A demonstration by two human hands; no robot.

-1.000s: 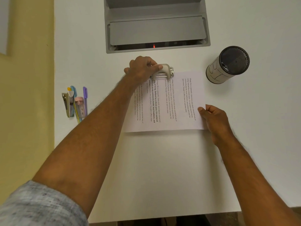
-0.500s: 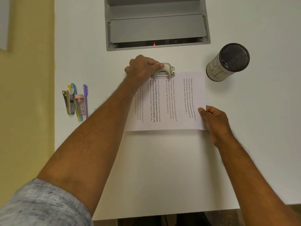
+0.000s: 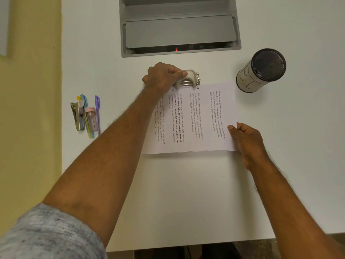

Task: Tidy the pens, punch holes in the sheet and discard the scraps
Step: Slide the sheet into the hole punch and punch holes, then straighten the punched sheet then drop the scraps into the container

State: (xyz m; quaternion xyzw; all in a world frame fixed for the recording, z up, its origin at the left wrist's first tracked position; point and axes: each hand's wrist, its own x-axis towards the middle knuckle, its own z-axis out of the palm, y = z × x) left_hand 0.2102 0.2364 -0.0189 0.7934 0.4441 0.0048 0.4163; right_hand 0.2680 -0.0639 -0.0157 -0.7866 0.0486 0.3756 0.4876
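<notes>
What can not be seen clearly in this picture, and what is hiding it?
Head view:
- The left part of the hole punch is covered by the left hand.
- The sheet's left edge lies under the left forearm.
- The sheet's right corner is covered by the right hand.
- The printed text is too small to read fully.
- The inside of the cup is too dark to tell any contents.

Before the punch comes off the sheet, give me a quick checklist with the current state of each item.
1. Left hand on hole punch: ok.
2. Right hand pinning sheet at its right edge: ok.
3. Holes made: one visible near the punch; second cannot tell.
4. Pens tidied into holder: not ok, lying at the table's left.
5. Scraps discarded: cannot tell.
</notes>
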